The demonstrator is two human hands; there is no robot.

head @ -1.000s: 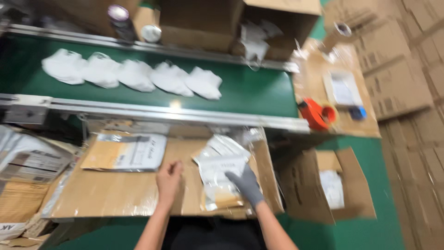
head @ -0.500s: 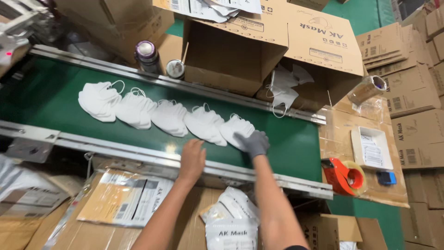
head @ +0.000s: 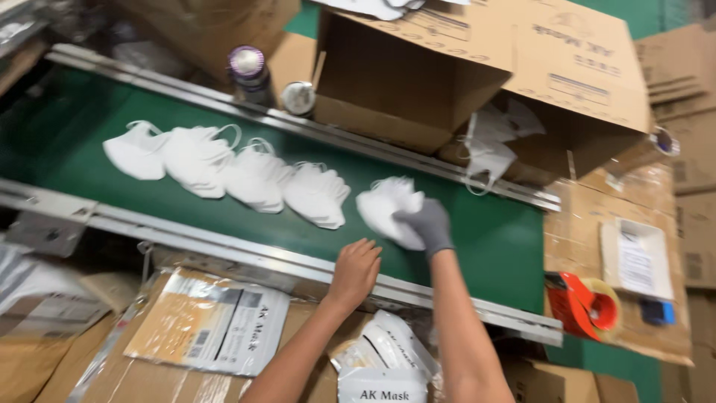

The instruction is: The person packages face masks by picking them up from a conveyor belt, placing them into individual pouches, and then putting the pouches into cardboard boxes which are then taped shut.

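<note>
Nearest the viewer, flat printed pouches (head: 384, 362) and a larger plastic-wrapped packet (head: 212, 321) lie on cardboard below the conveyor. The bare left hand (head: 356, 270) rests at the belt's near metal rail (head: 224, 250), fingers loosely curled and holding nothing. Just beyond it, the right hand (head: 426, 224), in a grey glove, is closed around a small stack of white folded masks (head: 388, 209) at the right end of a row. Four more white masks (head: 239, 172) lie overlapping in a line on the green belt (head: 507, 246), to the left of the grasped stack. A red tape dispenser (head: 585, 306) sits on cardboard to the right. Farthest away, an open cardboard box (head: 462, 67) stands behind the far rail, with a loose mask (head: 488, 153) hanging at its front.
</note>
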